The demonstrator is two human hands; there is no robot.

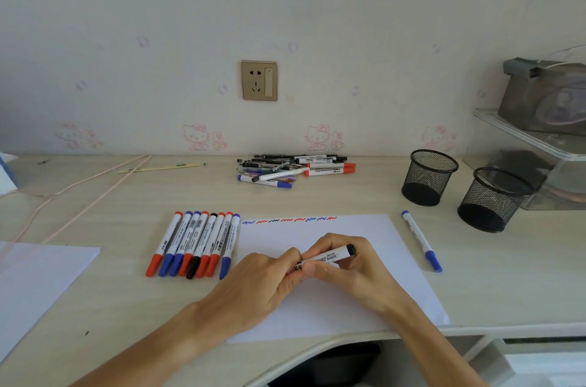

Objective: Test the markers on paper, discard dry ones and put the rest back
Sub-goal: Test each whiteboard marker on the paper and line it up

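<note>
White paper (pixel 333 301) lies before you on the desk (pixel 126 203), and over its middle both your hands meet on one black-ended marker (pixel 336 255). Your right hand (pixel 345 263) grips its barrel; your left hand (pixel 266 279) pinches the other end. Left of the paper, a row of markers (pixel 196 242) lies side by side; right of it lies a single blue marker (pixel 421 240).
</note>
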